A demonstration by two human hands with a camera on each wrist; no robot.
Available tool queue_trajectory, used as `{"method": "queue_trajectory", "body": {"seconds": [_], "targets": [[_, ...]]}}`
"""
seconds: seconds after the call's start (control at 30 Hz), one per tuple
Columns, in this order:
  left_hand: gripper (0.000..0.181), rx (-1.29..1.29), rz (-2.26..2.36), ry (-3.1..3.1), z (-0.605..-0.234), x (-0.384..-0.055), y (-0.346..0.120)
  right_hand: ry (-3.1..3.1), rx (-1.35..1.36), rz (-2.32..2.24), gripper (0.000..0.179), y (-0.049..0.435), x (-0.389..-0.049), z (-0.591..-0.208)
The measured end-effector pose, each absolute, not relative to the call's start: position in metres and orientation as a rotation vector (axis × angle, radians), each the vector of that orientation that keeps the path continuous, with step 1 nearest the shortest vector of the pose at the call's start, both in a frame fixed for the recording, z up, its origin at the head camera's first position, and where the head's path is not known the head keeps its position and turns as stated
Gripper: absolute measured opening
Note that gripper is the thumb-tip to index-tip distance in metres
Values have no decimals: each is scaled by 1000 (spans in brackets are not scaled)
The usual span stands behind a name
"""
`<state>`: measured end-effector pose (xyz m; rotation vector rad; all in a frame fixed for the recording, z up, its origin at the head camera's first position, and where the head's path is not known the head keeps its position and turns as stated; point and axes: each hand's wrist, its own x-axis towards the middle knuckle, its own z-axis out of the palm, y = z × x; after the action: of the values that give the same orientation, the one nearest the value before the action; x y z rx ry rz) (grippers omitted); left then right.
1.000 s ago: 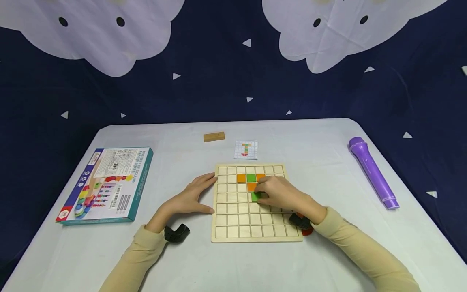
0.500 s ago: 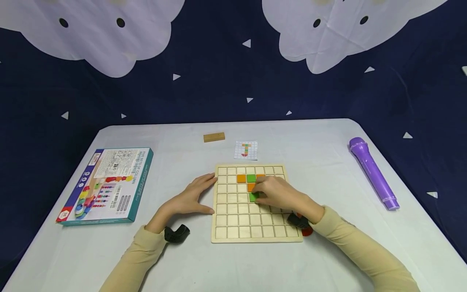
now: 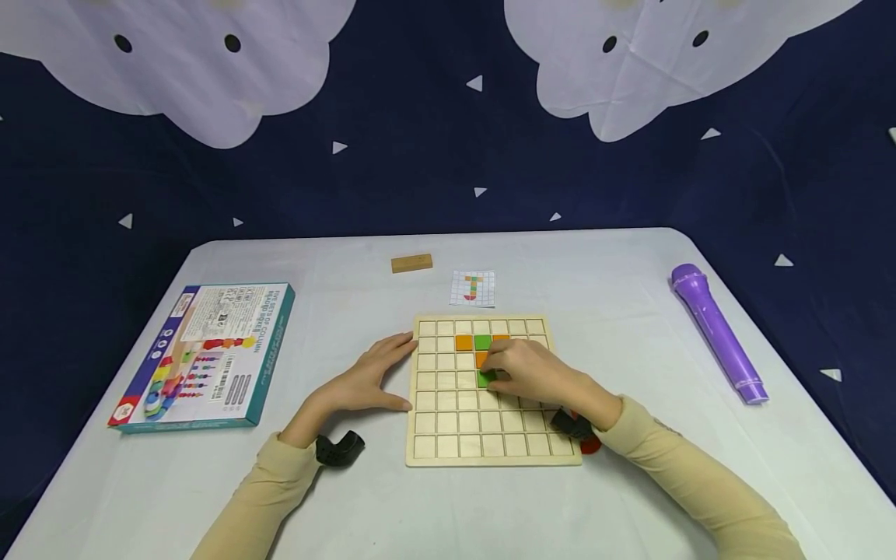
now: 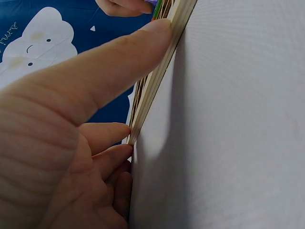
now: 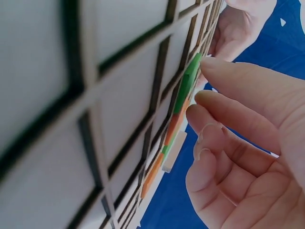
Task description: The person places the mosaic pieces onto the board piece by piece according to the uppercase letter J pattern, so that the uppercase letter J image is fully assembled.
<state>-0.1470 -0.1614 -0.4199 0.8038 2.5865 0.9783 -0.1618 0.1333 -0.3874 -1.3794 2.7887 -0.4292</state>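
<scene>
A wooden grid board (image 3: 493,460) lies on the white table. My left hand (image 3: 364,379) rests at its left edge, fingers spread and thumb straight; the left wrist view shows the thumb tip (image 4: 159,28) against the board's side. With thumb and fingertips, my right hand (image 3: 535,372) pinches a green square tile (image 3: 483,379) at a cell of the third column of colour. In the right wrist view this green tile (image 5: 188,85) sits slightly tilted over the grid. Above it is an orange tile (image 3: 481,359), partly covered by fingers. The row behind holds orange (image 3: 463,343), green (image 3: 482,342) and orange tiles.
Behind the board lies a pattern card (image 3: 458,289) with a coloured J-like figure, and a wooden block (image 3: 411,264). Red pieces (image 3: 591,446) show under the right wrist. A toy box (image 3: 238,350) lies left, a purple tube (image 3: 717,334) right.
My right hand has shifted slightly left, carrying the green tile from the cell's right side to under the orange tile. My left hand has stayed put.
</scene>
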Motion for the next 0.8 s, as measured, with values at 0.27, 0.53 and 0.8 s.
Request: {"method": "queue_trajectory", "body": {"seconds": [0.27, 0.53, 0.8], "targets": [[96, 818, 960, 2598, -420, -147, -161, 2810, -1404, -493, 13, 143, -156, -381], [96, 811, 969, 2592, -423, -147, -161, 2887, -1395, -520, 10, 163, -149, -379], [96, 825, 994, 2594, -422, -147, -162, 2924, -1306, -586, 12, 187, -139, -377]]}}
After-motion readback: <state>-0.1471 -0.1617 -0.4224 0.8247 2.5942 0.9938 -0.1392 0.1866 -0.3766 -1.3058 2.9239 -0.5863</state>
